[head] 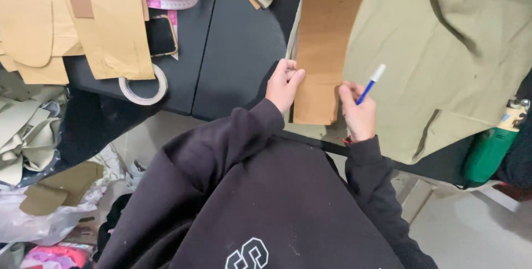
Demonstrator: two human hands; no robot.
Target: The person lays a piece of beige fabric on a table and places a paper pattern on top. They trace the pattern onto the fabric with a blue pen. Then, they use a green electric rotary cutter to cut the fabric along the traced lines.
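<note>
A long brown cardboard pattern strip [327, 36] lies on olive-green fabric [432, 52] spread over the black table [233, 52]. My left hand [284, 84] presses on the strip's left edge near its lower end, fingers curled. My right hand [357, 112] rests at the strip's lower right corner and holds a blue pen with a white cap [371, 84], tip down by the strip's edge. Both arms wear black sleeves.
Tan paper patterns [111, 19] cover the table's left side. A pink measuring tape [173, 1], a black phone [160, 36] and a tape roll [144, 87] lie there. Fabric scraps [25, 136] pile at far left. A green bottle [490, 150] stands at right.
</note>
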